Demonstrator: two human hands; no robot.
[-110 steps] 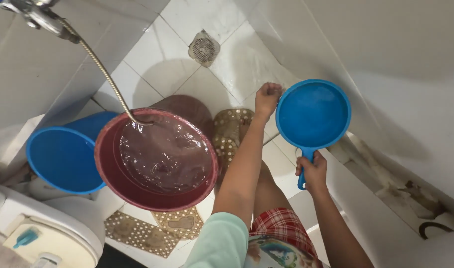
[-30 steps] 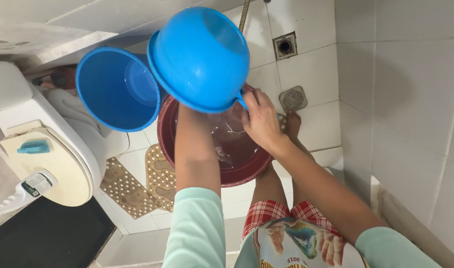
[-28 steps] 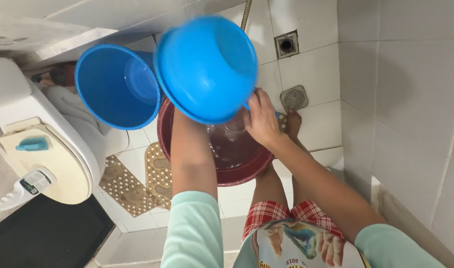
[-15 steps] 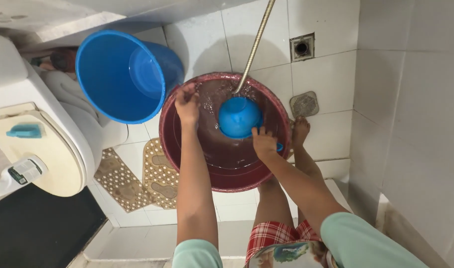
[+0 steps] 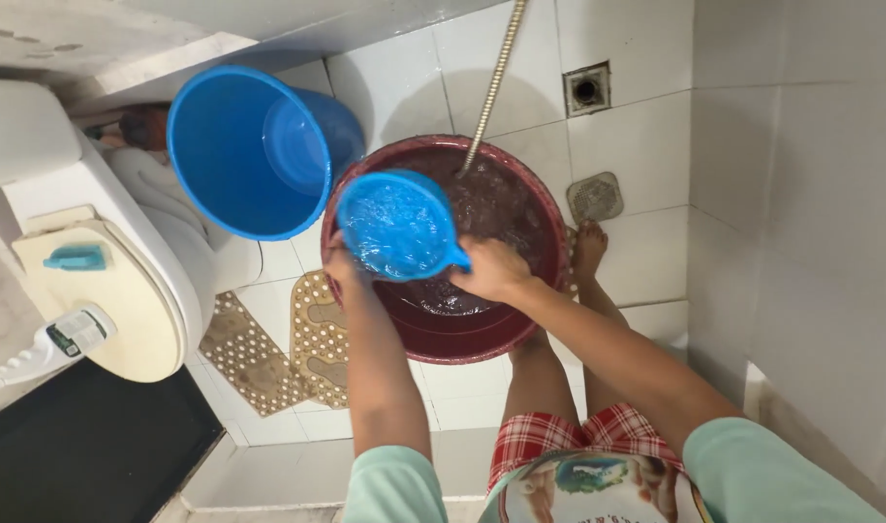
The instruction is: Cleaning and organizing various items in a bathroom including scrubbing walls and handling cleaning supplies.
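A blue plastic dipper (image 5: 396,223) full of water hovers over the left side of a round maroon basin (image 5: 520,320) that holds water. My right hand (image 5: 491,270) grips the dipper's handle. My left hand (image 5: 342,265) supports the dipper's rim from below on the left, over the basin's edge. A metal shower hose (image 5: 491,82) hangs down from the top into the basin. My bare foot (image 5: 588,247) stands beside the basin on the right.
A blue bucket (image 5: 239,145) stands left of the basin. A white toilet (image 5: 94,281) with a spray handle is at the far left. Brown perforated mats (image 5: 288,339) lie on the white tile floor. Two floor drains (image 5: 586,89) sit near the tiled wall on the right.
The dipper was upside down above the basin, then dipped into the water half a second ago. Now it is lifted upright, filled with water, with my left hand moved onto its rim.
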